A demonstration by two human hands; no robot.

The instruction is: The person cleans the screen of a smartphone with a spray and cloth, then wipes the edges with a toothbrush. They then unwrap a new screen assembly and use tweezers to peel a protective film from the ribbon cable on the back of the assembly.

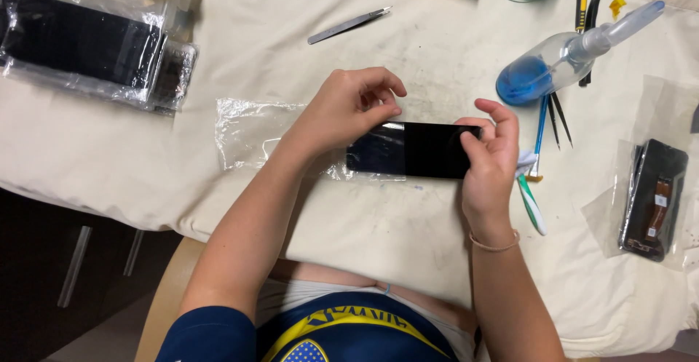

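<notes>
Two clear plastic bags hold phone parts, as I see it: the large bag [87,49] at far left wraps a black screen panel, and the smaller bag [652,198] at right holds a black part with an orange flex strip. A tipped squeeze bottle [561,60] has blue liquid pooled at its base. At centre, on the cream cloth [408,231], my left hand [346,111] pinches the black phone screen [411,149] at its top edge; my right hand [488,162] grips its right end.
</notes>
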